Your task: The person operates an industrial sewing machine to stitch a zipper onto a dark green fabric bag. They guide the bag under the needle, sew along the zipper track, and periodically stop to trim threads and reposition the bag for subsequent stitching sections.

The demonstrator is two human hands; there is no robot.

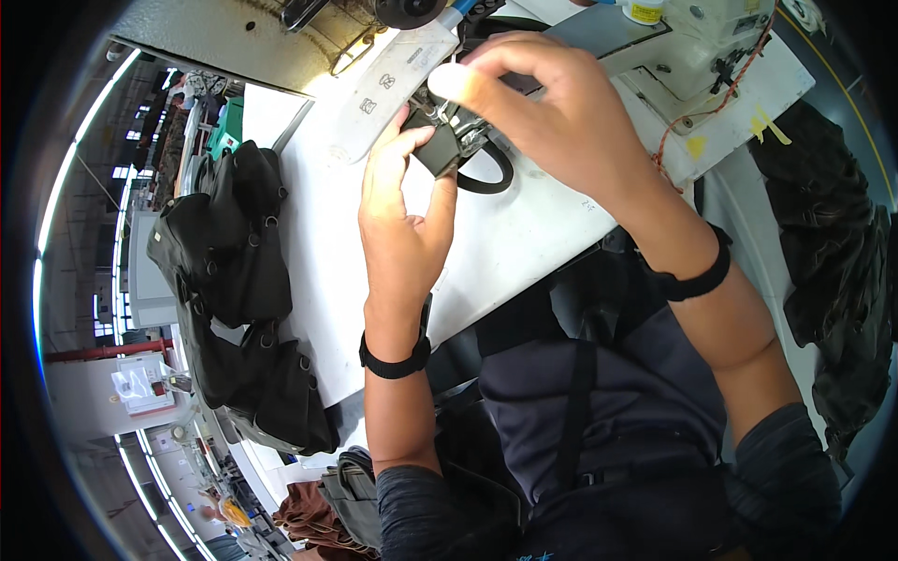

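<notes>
My left hand (pixel 407 220) grips a small dark olive, flat-sided piece (pixel 437 151) between thumb and fingers, at the presser foot of a sewing machine. Just above it, my right hand (pixel 571 117) is closed, its thumb and bent index finger meeting beside the metal presser foot parts (pixel 447 114). Whatever those fingers hold is hidden or too small to make out. A black strap loop (pixel 496 176) curves out from under the work onto the white tabletop (pixel 533 220).
The sewing machine's pale head (pixel 224 33) and a light guard plate (pixel 388 93) stand close beyond my hands. Black bags (pixel 234 252) are heaped along the table's left. Dark material (pixel 828 243) hangs at right. A yellow-labelled container (pixel 644 11) sits at the back.
</notes>
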